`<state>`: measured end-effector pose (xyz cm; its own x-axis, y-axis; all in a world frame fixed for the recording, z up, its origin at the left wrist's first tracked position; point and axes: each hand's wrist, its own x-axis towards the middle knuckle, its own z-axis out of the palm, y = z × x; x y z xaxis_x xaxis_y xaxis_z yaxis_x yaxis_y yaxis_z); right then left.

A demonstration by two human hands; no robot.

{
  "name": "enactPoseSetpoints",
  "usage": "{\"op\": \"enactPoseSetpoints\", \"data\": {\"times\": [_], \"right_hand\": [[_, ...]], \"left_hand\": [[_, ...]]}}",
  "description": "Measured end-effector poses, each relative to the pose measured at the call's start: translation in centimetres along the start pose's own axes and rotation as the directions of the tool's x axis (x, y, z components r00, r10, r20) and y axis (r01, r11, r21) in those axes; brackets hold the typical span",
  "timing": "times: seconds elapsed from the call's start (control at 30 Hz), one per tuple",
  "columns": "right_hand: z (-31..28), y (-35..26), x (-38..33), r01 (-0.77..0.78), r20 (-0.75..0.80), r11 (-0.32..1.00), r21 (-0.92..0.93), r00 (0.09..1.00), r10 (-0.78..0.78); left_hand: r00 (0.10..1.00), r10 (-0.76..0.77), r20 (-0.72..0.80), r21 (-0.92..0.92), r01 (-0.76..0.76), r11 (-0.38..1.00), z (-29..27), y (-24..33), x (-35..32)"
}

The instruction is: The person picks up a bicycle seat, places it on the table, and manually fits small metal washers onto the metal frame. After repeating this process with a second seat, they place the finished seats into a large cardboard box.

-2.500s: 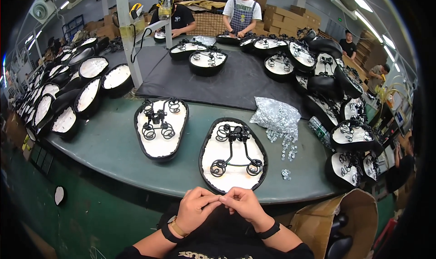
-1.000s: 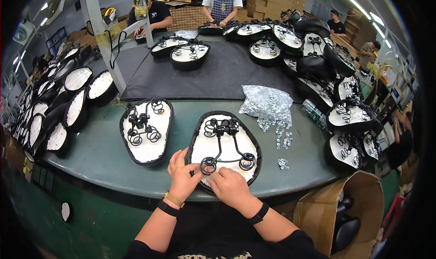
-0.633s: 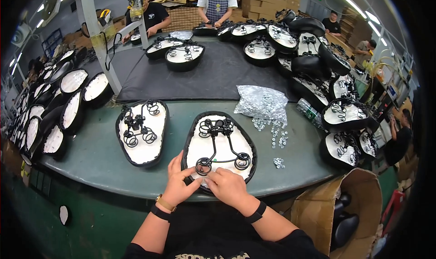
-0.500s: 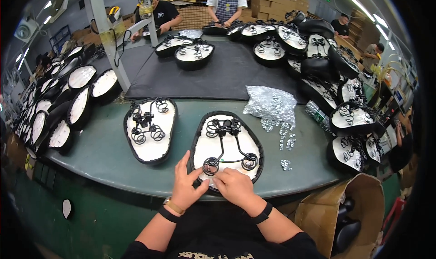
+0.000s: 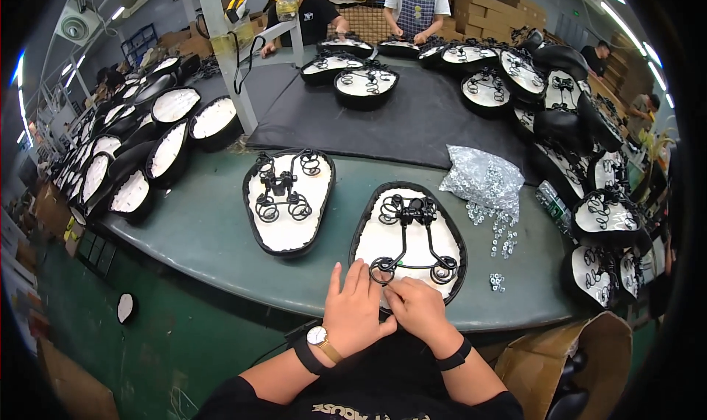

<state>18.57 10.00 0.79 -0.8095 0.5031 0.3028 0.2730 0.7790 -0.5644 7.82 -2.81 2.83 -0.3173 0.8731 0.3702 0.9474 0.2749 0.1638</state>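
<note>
Fingertips of both hands meet at the near end of the upturned saddle (image 5: 409, 243) lying on the counter (image 5: 206, 228) in front of me. My left hand (image 5: 356, 313) lies palm down, fingers stretched flat and touching the near left coil spring (image 5: 381, 270), with nothing clasped in it. My right hand (image 5: 417, 306) is curled, thumb and forefinger pinched together on something too small to make out, right at the saddle's rim beside that spring. Both wrists come up from the lower edge, a watch on the left, a dark band on the right, elbows tucked close.

Judging by how it lies, the black wire frame already sits on the white underside with both springs in place, so what remains looks like fastening at this near end. Just to the left lies a second saddle (image 5: 288, 199) with its frame on. To the right, a clear bag of small metal nuts (image 5: 482, 180) spills loose pieces toward me. Many more saddles ring the counter
</note>
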Motion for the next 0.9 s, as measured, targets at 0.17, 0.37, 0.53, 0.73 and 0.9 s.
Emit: {"op": "enactPoseSetpoints", "data": {"times": [0.17,0.37,0.53,0.73,0.9], "right_hand": [[0.0,-0.3,0.2,0.074,0.005,0.996,-0.057,0.997,-0.074],[0.3,0.1,0.2,0.152,-0.034,0.988,-0.036,0.988,-0.154],[0.6,-0.3,-0.4,0.137,-0.143,0.988,-0.068,0.979,-0.146],[0.5,-0.2,0.2,0.177,-0.053,0.981,-0.086,0.982,-0.182],[0.4,0.0,-0.6,0.168,-0.184,0.985,-0.051,0.967,-0.174]], "left_hand": [[1.0,0.014,0.008,-0.02,-0.014,1.0,-0.2,-0.4,0.0],[1.0,0.007,-0.015,-0.032,-0.008,0.999,0.8,-0.7,-0.2],[1.0,0.023,-0.006,-0.142,-0.024,0.99,1.5,-1.3,-0.1],[1.0,-0.007,-0.018,-0.209,0.003,0.978,2.8,-1.6,-1.0],[0.999,0.031,-0.01,-0.243,-0.032,0.969,3.5,-2.2,-1.3]]}}
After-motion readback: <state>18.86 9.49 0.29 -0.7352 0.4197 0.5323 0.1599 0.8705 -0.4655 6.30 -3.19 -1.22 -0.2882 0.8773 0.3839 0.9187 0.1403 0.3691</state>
